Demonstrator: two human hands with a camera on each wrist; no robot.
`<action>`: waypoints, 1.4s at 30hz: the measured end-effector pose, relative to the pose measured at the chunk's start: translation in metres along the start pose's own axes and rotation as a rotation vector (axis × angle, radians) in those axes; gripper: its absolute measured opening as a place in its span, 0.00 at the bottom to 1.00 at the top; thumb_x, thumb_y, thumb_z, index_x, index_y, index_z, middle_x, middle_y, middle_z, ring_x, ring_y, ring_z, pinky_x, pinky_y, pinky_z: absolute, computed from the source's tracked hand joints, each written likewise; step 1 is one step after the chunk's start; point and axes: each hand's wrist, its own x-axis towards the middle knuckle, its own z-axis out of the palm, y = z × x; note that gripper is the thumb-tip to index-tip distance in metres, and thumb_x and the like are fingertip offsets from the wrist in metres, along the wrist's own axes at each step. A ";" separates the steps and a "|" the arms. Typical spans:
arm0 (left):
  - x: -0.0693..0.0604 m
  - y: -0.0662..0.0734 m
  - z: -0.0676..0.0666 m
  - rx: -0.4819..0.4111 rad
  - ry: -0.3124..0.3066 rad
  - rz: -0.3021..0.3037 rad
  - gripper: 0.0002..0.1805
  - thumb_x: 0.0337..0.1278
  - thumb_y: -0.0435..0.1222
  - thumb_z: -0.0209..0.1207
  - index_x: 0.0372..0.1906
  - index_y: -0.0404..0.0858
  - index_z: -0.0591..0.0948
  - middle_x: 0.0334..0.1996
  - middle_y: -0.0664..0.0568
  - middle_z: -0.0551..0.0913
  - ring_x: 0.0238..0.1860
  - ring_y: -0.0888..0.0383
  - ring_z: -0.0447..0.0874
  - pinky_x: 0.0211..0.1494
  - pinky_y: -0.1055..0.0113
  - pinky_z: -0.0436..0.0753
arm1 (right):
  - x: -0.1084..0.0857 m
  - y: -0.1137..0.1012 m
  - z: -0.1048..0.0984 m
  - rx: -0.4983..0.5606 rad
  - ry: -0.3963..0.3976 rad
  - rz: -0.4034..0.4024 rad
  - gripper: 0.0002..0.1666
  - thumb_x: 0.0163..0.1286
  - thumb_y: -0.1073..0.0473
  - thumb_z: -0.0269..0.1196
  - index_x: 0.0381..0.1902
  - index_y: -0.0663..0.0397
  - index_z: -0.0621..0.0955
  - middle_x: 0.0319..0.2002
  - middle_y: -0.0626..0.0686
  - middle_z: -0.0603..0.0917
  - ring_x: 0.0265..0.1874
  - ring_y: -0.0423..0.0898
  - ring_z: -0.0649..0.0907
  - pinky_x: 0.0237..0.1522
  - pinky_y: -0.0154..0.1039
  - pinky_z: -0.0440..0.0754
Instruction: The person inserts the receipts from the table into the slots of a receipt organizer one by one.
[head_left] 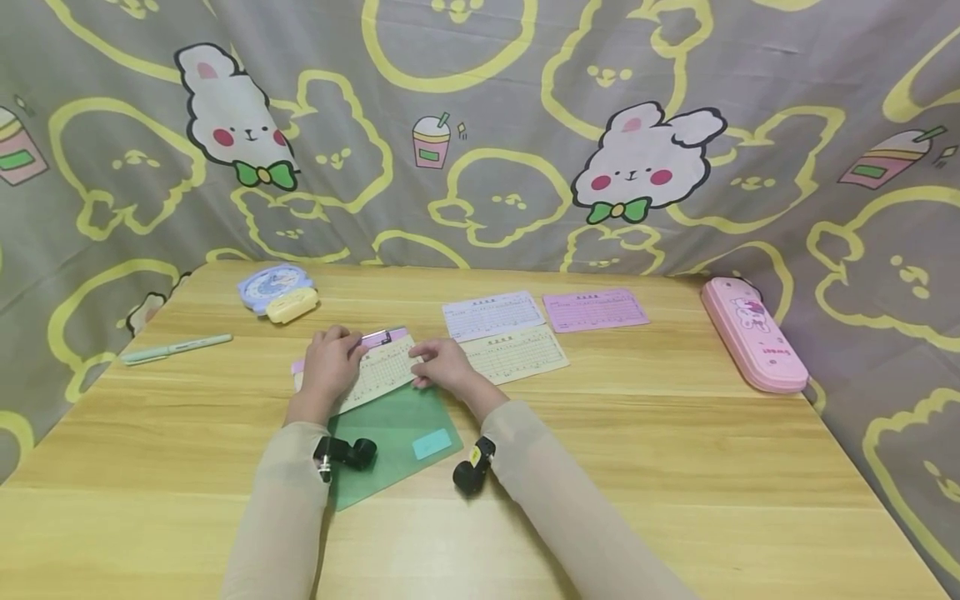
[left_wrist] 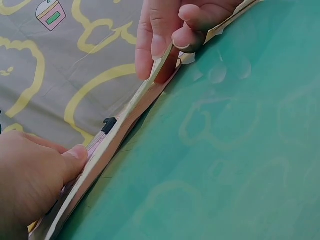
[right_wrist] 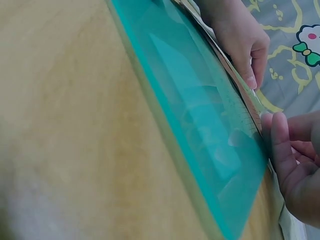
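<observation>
A cream printed slip (head_left: 384,367) lies over the far part of a flat green board (head_left: 378,454). The board is glossy, with a small light-blue rectangle on its near right. At the slip's far edge is a metal clip (head_left: 381,339) with black parts, against a purple strip. My left hand (head_left: 330,371) rests over the slip's left part and grips by the clip, its thumb (left_wrist: 76,156) along the purple strip. My right hand (head_left: 444,364) pinches the slip's right edge between thumb and fingers; in the left wrist view that edge (left_wrist: 160,67) stands raised off the board.
A white slip (head_left: 493,315), a purple slip (head_left: 596,310) and another cream slip (head_left: 517,354) lie behind and right of the hands. Farther right is a pink pencil case (head_left: 753,333). A light green pen (head_left: 177,348), a blue round item (head_left: 273,285) and a yellow item (head_left: 293,306) lie left.
</observation>
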 end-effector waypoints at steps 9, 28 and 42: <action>0.000 0.001 0.000 0.018 -0.008 -0.009 0.17 0.59 0.38 0.48 0.48 0.32 0.75 0.43 0.42 0.70 0.43 0.44 0.62 0.45 0.52 0.62 | 0.004 -0.001 0.001 -0.007 -0.004 0.019 0.16 0.52 0.76 0.58 0.41 0.67 0.76 0.26 0.57 0.73 0.15 0.44 0.78 0.23 0.34 0.78; 0.000 0.002 -0.002 0.050 -0.016 0.001 0.17 0.59 0.39 0.48 0.48 0.33 0.75 0.43 0.42 0.70 0.43 0.44 0.62 0.44 0.52 0.63 | 0.011 -0.006 0.007 -0.001 0.025 0.037 0.16 0.52 0.76 0.57 0.42 0.67 0.76 0.29 0.57 0.73 0.15 0.44 0.78 0.22 0.33 0.78; 0.001 0.001 -0.001 0.080 -0.031 0.003 0.18 0.59 0.39 0.47 0.49 0.33 0.75 0.42 0.43 0.70 0.40 0.45 0.63 0.42 0.53 0.65 | 0.011 -0.011 0.008 -0.014 0.035 0.043 0.16 0.52 0.76 0.58 0.42 0.68 0.76 0.26 0.56 0.72 0.14 0.43 0.78 0.22 0.33 0.78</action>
